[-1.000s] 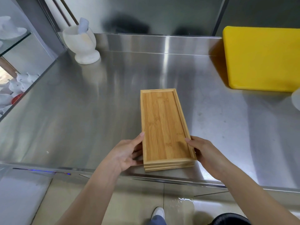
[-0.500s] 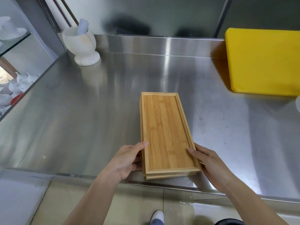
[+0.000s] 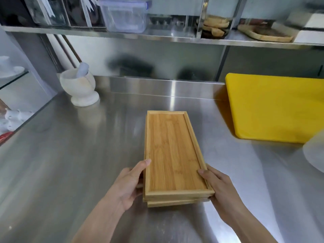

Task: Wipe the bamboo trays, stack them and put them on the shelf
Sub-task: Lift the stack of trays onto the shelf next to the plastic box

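A stack of rectangular bamboo trays sits in the middle of the view, its near end raised over the steel counter. My left hand grips the stack's near left edge, thumb on the top rim. On the near right edge, my right hand holds the same stack. A steel shelf runs across the top of the view, above the counter's back wall.
A white mortar with pestle stands at the back left. A thick yellow cutting board lies at the right, a white bowl rim at the right edge. The shelf holds a clear plastic box, glass containers and wooden boards.
Both hands have closed on the stack and lifted it off the counter. My view has tilted up, so the shelf above now shows.
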`<action>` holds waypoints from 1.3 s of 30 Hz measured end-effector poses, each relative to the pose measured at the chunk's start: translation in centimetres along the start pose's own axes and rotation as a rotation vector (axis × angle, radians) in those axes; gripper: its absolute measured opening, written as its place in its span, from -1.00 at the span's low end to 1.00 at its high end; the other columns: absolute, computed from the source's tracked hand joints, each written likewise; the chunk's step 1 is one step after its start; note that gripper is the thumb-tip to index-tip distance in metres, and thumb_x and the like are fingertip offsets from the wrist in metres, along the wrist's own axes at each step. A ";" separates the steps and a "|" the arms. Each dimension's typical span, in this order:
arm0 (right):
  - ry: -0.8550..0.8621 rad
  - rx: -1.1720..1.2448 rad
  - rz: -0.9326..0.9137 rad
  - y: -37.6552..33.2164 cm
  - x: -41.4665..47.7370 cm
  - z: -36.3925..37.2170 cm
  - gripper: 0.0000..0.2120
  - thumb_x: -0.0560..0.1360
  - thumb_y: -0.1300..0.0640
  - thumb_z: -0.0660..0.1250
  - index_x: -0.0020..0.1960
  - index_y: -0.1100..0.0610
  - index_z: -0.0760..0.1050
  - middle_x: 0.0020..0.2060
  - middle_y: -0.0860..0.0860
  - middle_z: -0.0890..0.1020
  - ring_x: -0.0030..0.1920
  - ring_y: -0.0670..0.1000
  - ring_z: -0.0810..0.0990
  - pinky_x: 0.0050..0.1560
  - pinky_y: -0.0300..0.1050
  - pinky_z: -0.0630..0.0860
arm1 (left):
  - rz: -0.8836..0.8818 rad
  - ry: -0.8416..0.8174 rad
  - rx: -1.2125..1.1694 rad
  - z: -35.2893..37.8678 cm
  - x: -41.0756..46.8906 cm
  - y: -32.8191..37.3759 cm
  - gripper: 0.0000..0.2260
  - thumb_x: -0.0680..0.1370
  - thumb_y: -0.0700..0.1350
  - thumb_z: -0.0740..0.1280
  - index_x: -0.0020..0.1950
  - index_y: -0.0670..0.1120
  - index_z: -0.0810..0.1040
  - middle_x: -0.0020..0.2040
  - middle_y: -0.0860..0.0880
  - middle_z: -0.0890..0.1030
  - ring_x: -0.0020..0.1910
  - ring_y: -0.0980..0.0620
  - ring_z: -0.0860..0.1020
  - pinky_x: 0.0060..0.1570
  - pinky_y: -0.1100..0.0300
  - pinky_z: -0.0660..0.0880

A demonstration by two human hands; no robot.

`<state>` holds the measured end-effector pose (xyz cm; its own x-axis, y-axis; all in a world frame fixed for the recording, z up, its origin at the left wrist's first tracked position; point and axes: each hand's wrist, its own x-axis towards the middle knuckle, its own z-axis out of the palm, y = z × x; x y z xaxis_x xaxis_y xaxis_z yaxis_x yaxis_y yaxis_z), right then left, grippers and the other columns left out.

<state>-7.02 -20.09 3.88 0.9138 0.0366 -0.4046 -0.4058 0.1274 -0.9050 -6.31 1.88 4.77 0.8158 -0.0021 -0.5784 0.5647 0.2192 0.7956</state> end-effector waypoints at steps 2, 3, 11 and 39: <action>0.010 -0.001 -0.049 -2.5 2.0 -0.2 -0.72 0.49 0.07 0.27 0.17 0.09 0.54 0.09 0.06 0.65 0.10 0.10 0.60 0.00 0.00 0.55 | 0.054 -0.009 0.007 1.3 0.9 3.0 -0.77 0.52 -0.02 0.25 -0.19 -0.16 0.53 -0.64 0.08 0.50 -0.69 0.20 0.41 -0.45 0.18 0.29; 0.008 -0.008 -0.085 -4.1 3.3 -0.3 -0.72 0.49 0.07 0.27 0.17 0.09 0.54 0.08 0.06 0.65 0.09 0.10 0.61 -0.02 0.00 0.55 | 0.091 -0.016 0.017 2.0 1.7 4.7 -0.76 0.52 0.00 0.26 -0.18 -0.16 0.54 -0.62 0.08 0.52 -0.68 0.19 0.42 -0.44 0.18 0.29; -0.053 -0.020 -0.298 -17.4 12.6 0.7 -0.79 0.49 0.03 0.27 0.05 0.10 0.56 -0.07 0.07 0.67 -0.02 0.07 0.61 -0.10 -0.07 0.51 | 0.285 0.054 -0.037 5.8 8.0 19.0 -0.60 0.41 0.12 0.38 0.06 -0.16 0.58 -0.01 -0.17 0.67 0.00 -0.14 0.62 -0.08 0.01 0.55; 0.023 -0.010 -0.251 -36.7 41.3 5.4 -0.86 0.50 0.06 0.27 -0.05 0.14 0.45 -0.11 0.15 0.58 -0.05 0.13 0.56 0.04 0.04 0.52 | 0.480 -0.124 -0.184 9.2 34.3 40.3 -0.59 0.41 0.12 0.37 0.18 -0.06 0.50 0.10 -0.17 0.63 0.09 -0.13 0.60 0.19 -0.07 0.51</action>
<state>45.70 -17.93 21.14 0.9853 -0.0179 -0.1701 -0.1668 0.1198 -0.9787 45.56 1.68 18.65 0.9921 0.0274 -0.1225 0.1020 0.3917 0.9144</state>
